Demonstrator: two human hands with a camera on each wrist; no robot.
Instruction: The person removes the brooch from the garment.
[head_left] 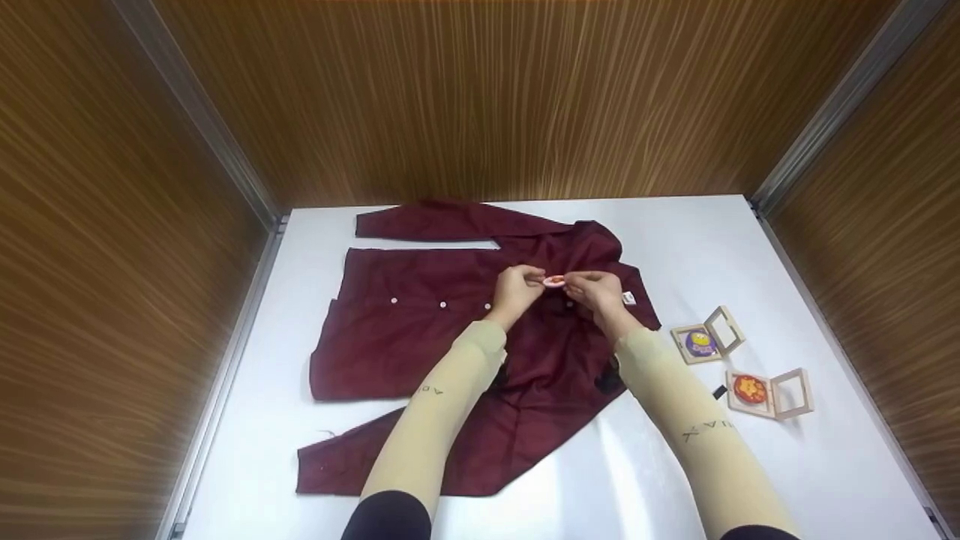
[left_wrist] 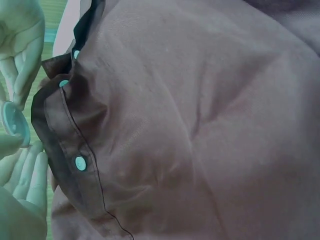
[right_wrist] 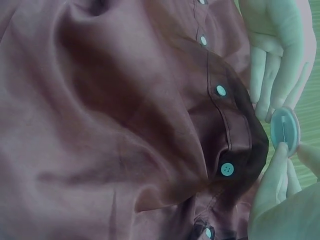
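Note:
A small round pin badge is held above a maroon button-up shirt spread on the table. My left hand pinches its left edge with thumb and fingertips. From the opposite side my right hand pinches the badge's right edge. Its back, with a thin metal pin, shows in the right wrist view. Beneath the hands, the shirt's front strip carries white buttons. In the left wrist view the badge sits at the left edge between both hands.
Two small open wooden cases stand on the white table at the right. One case holds a purple badge, the other a red-orange badge. Wood-grain panels enclose the table at the back and sides.

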